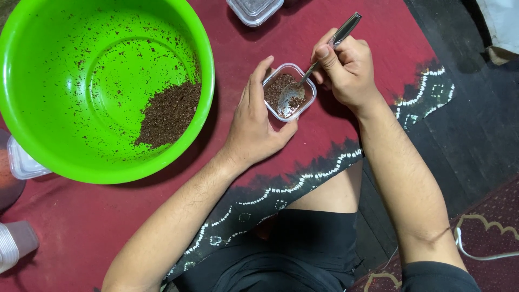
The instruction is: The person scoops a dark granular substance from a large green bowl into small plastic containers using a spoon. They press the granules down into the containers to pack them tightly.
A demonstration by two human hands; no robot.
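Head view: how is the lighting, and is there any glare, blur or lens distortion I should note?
Head view: even, soft light, with only faint shadows under the left hand and green bowl; mild sheen on the spoon held by the right hand; focus sharp on the small clear container; wide-angle lens bends the bowl's rim and stretches the forearms.

Small clear container and metal spoon on the red cloth

The small clear square plastic container (289,91), partly filled with dark brown granules, sits upright on the red cloth. The silver metal spoon (311,70) slants into it, bowl down on the granules, handle rising up-right.
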